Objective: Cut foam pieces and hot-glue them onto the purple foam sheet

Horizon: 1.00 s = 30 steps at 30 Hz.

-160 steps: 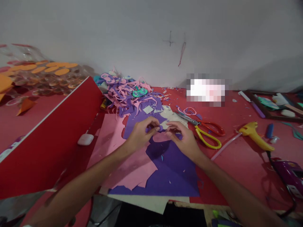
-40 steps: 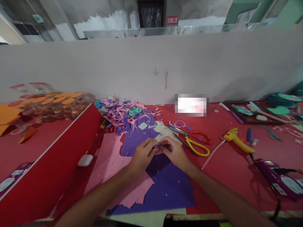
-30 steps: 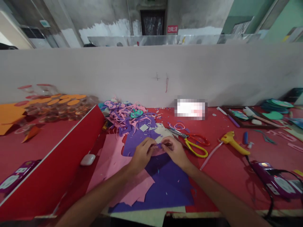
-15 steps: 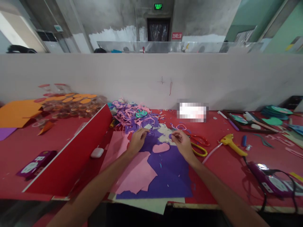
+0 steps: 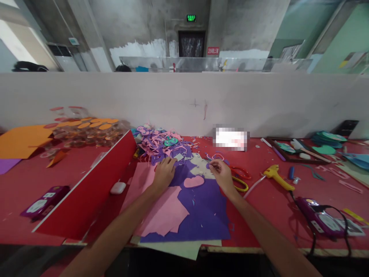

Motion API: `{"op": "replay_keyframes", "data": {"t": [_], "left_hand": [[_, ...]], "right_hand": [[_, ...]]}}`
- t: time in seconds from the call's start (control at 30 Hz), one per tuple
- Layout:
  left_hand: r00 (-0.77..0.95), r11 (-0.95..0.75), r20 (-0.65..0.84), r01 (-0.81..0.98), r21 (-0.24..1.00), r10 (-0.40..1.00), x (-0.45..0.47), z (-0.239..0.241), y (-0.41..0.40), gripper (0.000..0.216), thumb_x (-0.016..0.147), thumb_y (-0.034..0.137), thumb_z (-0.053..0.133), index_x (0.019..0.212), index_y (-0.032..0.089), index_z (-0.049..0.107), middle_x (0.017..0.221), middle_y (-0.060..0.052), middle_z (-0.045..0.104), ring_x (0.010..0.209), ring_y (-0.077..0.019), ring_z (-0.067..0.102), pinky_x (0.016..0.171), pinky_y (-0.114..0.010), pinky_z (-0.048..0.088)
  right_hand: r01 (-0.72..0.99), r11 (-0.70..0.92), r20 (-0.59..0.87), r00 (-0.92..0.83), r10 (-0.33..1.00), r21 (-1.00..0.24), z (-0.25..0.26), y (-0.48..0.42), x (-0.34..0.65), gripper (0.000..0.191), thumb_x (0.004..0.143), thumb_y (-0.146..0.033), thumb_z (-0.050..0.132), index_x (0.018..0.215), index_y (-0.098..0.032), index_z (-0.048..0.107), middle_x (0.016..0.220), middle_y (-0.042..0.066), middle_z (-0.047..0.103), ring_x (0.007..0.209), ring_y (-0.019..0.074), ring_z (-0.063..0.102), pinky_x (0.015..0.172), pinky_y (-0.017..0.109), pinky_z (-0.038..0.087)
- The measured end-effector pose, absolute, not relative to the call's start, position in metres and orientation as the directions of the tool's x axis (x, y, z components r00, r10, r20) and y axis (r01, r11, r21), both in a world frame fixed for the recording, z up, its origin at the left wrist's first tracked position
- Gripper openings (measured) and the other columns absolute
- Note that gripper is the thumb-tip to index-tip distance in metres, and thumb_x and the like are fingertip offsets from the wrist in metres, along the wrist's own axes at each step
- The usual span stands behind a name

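My right hand (image 5: 222,175) pinches a small purple foam piece (image 5: 208,166) between thumb and fingertips, above a cream sheet (image 5: 201,167). Opposite it, my left hand (image 5: 165,172) is palm down with its fingers reaching forward over the sheets, and I see nothing in it. A small white piece (image 5: 179,157) lies just beyond those fingertips. Between and below the hands, a pink rounded cutout with a purple border (image 5: 194,181) rests on a purple foam sheet (image 5: 206,215). A ragged pink foam sheet (image 5: 164,211) overlaps the purple one on the left.
Tangled foam scraps (image 5: 158,140) are heaped behind my hands. Scissors with red and yellow handles (image 5: 240,184) lie right of my right hand, near a yellow glue gun (image 5: 278,177). A red upright board (image 5: 95,192) and a white case (image 5: 118,187) stand left.
My left hand has shifted slightly left, and its fingers have gone from pinched together to more extended. My right hand keeps its purple piece in place. The camera view has tilted up a little.
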<state>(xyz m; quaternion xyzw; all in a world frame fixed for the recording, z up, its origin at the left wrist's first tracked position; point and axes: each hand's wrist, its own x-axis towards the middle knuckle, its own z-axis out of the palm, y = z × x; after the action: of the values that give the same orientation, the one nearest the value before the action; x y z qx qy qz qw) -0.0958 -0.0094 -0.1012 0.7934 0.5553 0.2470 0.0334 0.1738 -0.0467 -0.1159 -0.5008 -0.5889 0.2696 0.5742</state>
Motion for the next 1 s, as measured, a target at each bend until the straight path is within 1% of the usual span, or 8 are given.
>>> {"op": "replay_keyframes", "data": {"t": [0.07, 0.17, 0.27, 0.43, 0.6, 0.77, 0.87, 1.0], "left_hand": [[0.306, -0.44, 0.392, 0.84, 0.319, 0.868, -0.09, -0.1, -0.015, 0.028, 0.1, 0.02, 0.047, 0.12, 0.021, 0.066, 0.116, -0.011, 0.068, 0.113, -0.0272, 0.061, 0.099, -0.041, 0.045], [0.405, -0.597, 0.495, 0.731, 0.329, 0.769, -0.078, -0.102, -0.029, 0.029, 0.105, 0.025, 0.041, 0.119, 0.022, 0.066, 0.112, -0.008, 0.07, 0.106, -0.0223, 0.063, 0.099, -0.038, 0.045], [0.468, -0.693, 0.539, 0.629, 0.354, 0.7, -0.067, -0.106, -0.04, 0.026, 0.106, 0.027, 0.043, 0.119, 0.022, 0.065, 0.112, -0.007, 0.072, 0.106, -0.0213, 0.064, 0.096, -0.037, 0.047], [0.503, -0.713, 0.511, 0.561, 0.42, 0.697, -0.063, -0.111, -0.045, 0.025, 0.103, 0.03, 0.051, 0.124, 0.022, 0.062, 0.111, -0.007, 0.072, 0.103, -0.0212, 0.066, 0.094, -0.037, 0.05], [0.559, -0.766, 0.527, 0.52, 0.379, 0.64, -0.066, -0.115, -0.043, 0.023, 0.104, 0.03, 0.05, 0.12, 0.022, 0.064, 0.103, -0.006, 0.074, 0.096, -0.0198, 0.067, 0.088, -0.034, 0.051], [0.554, -0.79, 0.571, 0.508, 0.344, 0.605, -0.069, -0.114, -0.041, 0.022, 0.106, 0.03, 0.047, 0.111, 0.02, 0.066, 0.105, -0.006, 0.075, 0.097, -0.0187, 0.067, 0.088, -0.033, 0.047], [0.566, -0.773, 0.531, 0.518, 0.366, 0.63, -0.072, -0.112, -0.037, 0.025, 0.107, 0.027, 0.043, 0.102, 0.021, 0.067, 0.102, -0.004, 0.075, 0.097, -0.018, 0.066, 0.089, -0.033, 0.046], [0.515, -0.683, 0.45, 0.577, 0.449, 0.73, -0.073, -0.112, -0.032, 0.027, 0.106, 0.025, 0.04, 0.098, 0.021, 0.065, 0.1, -0.005, 0.072, 0.096, -0.0192, 0.064, 0.089, -0.034, 0.046]], "right_hand": [[0.288, 0.358, 0.408, 0.137, 0.903, -0.888, -0.114, -0.049, 0.169, 0.022, 0.086, -0.042, 0.068, 0.09, -0.02, 0.065, 0.083, 0.006, 0.073, 0.078, 0.0222, 0.071, 0.075, 0.035, 0.057], [0.292, 0.387, 0.425, 0.075, 0.902, -0.874, -0.113, -0.055, 0.16, 0.02, 0.086, -0.039, 0.069, 0.092, -0.02, 0.066, 0.085, 0.005, 0.074, 0.079, 0.0218, 0.072, 0.076, 0.034, 0.058], [0.293, 0.43, 0.45, -0.001, 0.893, -0.854, -0.112, -0.061, 0.151, 0.014, 0.088, -0.033, 0.067, 0.095, -0.021, 0.066, 0.09, 0.006, 0.075, 0.082, 0.0213, 0.072, 0.079, 0.034, 0.058], [0.327, 0.472, 0.467, -0.098, 0.879, -0.819, -0.113, -0.07, 0.139, 0.008, 0.09, -0.021, 0.063, 0.097, -0.021, 0.066, 0.093, 0.004, 0.073, 0.083, 0.0196, 0.071, 0.08, 0.033, 0.057], [0.439, 0.517, 0.5, -0.163, 0.85, -0.735, -0.116, -0.076, 0.135, 0.011, 0.092, -0.018, 0.059, 0.099, -0.022, 0.066, 0.095, 0.006, 0.072, 0.084, 0.0211, 0.07, 0.078, 0.034, 0.057], [0.574, 0.53, 0.524, -0.195, 0.829, -0.624, -0.115, -0.076, 0.14, 0.015, 0.098, -0.022, 0.054, 0.108, -0.021, 0.065, 0.104, 0.01, 0.071, 0.097, 0.0246, 0.068, 0.088, 0.039, 0.055], [0.631, 0.52, 0.543, -0.18, 0.82, -0.576, -0.114, -0.072, 0.146, 0.017, 0.1, -0.024, 0.053, 0.112, -0.021, 0.064, 0.106, 0.01, 0.071, 0.102, 0.0258, 0.067, 0.092, 0.041, 0.054], [0.695, 0.467, 0.505, -0.172, 0.846, -0.546, -0.118, -0.063, 0.158, 0.019, 0.101, -0.024, 0.05, 0.113, -0.02, 0.065, 0.108, 0.011, 0.071, 0.105, 0.0272, 0.066, 0.095, 0.043, 0.053]]}}
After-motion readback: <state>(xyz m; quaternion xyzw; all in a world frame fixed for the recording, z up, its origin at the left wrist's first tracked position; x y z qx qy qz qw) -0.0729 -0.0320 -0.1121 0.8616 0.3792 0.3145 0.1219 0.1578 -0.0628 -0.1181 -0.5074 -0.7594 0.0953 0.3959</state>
